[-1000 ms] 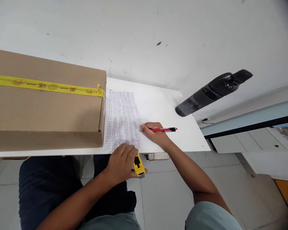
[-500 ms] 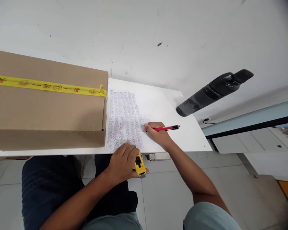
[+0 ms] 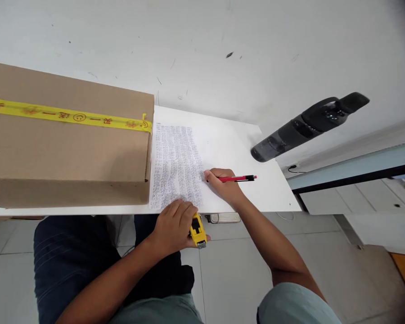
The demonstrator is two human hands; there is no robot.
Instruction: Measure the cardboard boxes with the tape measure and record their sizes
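Note:
My right hand [image 3: 224, 185] pinches a red pen [image 3: 238, 178] with its tip on a white sheet of paper [image 3: 222, 148] covered in dense small writing. My left hand [image 3: 173, 227] is closed around a yellow and black tape measure [image 3: 198, 230] at the table's near edge, fingers resting on the bottom of the sheet. A large cardboard box [image 3: 67, 144] sealed with yellow printed tape [image 3: 70, 117] lies on the table just left of the paper.
A dark grey handheld device [image 3: 307, 123] lies at the right of the white table [image 3: 273, 198], by the wall. A cable and white cabinet fronts [image 3: 357, 200] are at the right. Tiled floor and my dark-clothed legs are below.
The view shifted slightly; my right hand and pen edged a little to the right across the paper. My left hand keeps hold of the tape measure.

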